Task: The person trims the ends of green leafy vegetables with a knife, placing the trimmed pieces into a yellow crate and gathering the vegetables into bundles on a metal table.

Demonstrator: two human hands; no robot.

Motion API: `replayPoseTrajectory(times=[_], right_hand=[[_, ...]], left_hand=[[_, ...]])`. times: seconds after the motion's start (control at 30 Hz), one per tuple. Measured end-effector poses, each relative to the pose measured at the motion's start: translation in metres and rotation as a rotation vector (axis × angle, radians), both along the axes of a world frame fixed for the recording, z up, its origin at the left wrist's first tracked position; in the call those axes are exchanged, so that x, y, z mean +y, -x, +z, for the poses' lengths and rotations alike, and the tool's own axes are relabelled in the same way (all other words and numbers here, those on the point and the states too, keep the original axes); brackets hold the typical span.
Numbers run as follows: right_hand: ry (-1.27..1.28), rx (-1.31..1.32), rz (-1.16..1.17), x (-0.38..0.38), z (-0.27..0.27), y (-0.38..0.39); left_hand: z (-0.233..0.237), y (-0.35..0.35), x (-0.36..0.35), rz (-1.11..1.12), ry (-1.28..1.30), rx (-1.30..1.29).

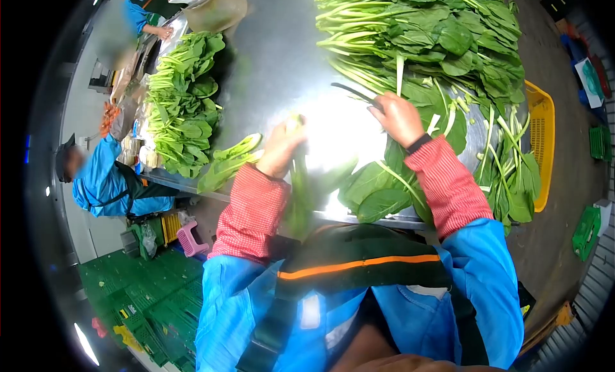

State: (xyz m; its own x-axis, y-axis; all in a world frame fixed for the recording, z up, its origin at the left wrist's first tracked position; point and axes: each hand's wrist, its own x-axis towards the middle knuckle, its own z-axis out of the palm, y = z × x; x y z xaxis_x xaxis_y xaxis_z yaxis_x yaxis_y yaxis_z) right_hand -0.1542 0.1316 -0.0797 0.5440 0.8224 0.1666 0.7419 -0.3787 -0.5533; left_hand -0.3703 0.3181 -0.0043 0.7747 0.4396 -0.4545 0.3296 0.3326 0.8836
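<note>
- The left hand [282, 145] is closed around a blurred, pale-stemmed green leafy plant [298, 196]; the stem end shows by the thumb and the leaves trail toward the body, an arrangement that seems to leave the stem end exposed.
- The right hand [400, 119] is clamped on the handle of a dark, narrow-bladed knife [349, 93]. Its blade points leftward beyond the left hand, probably angled so the edge stays clear of those fingers.
- Just left of the plant grip lies a small pale-stalked bunch of greens [234, 157], near the edge, likely within easy reach.
- Beneath and beside the right forearm, broad loose green leaves [384, 202] lie scattered, perhaps kept apart from the ordered greens.
- Farther left of the left hand, a long row of leafy greens [182, 106] has its stalks mostly facing left, which suggests deliberate alignment.
- Beyond the knife grip, a large heap of green leafy vegetables [442, 29] rests on the shiny metal table [269, 58], stalks mainly toward the left, presumably handy for grasping.
- Well right of the knife grip, a yellow perforated plastic crate [543, 141] stands by the table, next to limp stalks and leaves [512, 167].
</note>
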Motion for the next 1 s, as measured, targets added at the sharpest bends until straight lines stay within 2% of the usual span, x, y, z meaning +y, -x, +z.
replayPoseTrajectory(times=[0.07, 0.1, 0.23, 0.33, 0.37, 0.47, 0.67, 0.77, 0.8, 0.9, 0.93, 1.0], right_hand=[[0.014, -0.028, -0.013, 0.031, -0.015, -0.005], [0.003, -0.129, -0.015, 0.043, -0.025, -0.007], [0.094, -0.317, -0.245, 0.075, -0.050, -0.027], [0.148, -0.377, -0.137, 0.078, -0.051, -0.038], [0.081, -0.341, -0.092, 0.074, -0.049, -0.037], [-0.016, -0.173, -0.075, 0.053, 0.003, -0.006], [-0.296, 0.350, -0.002, 0.015, 0.077, 0.028], [-0.324, 0.691, 0.037, -0.004, 0.092, 0.033], [-0.303, 0.884, 0.035, -0.012, 0.098, 0.035], [-0.341, 0.683, -0.102, -0.037, 0.102, 0.019], [-0.446, 0.386, -0.071, -0.041, 0.107, 0.009], [-0.365, 0.021, -0.118, -0.054, 0.134, 0.001]], left_hand=[[-0.006, -0.001, -0.006, 0.022, -0.003, 0.012], [-0.008, -0.002, -0.008, 0.043, 0.015, 0.011], [-0.013, 0.002, -0.010, 0.088, 0.083, 0.031], [-0.019, 0.003, -0.005, 0.094, 0.083, 0.043], [-0.019, 0.002, -0.003, 0.102, 0.078, 0.045], [-0.018, -0.002, 0.007, 0.112, 0.051, 0.060], [0.005, -0.045, 0.000, 0.124, -0.158, -0.218], [0.035, -0.073, -0.015, 0.022, -0.131, -0.394], [0.038, -0.081, -0.019, -0.005, -0.119, -0.450], [0.052, -0.095, -0.036, -0.018, -0.107, -0.364], [0.056, -0.099, -0.043, -0.032, -0.110, -0.337], [0.059, -0.106, -0.056, -0.112, -0.127, -0.308]])
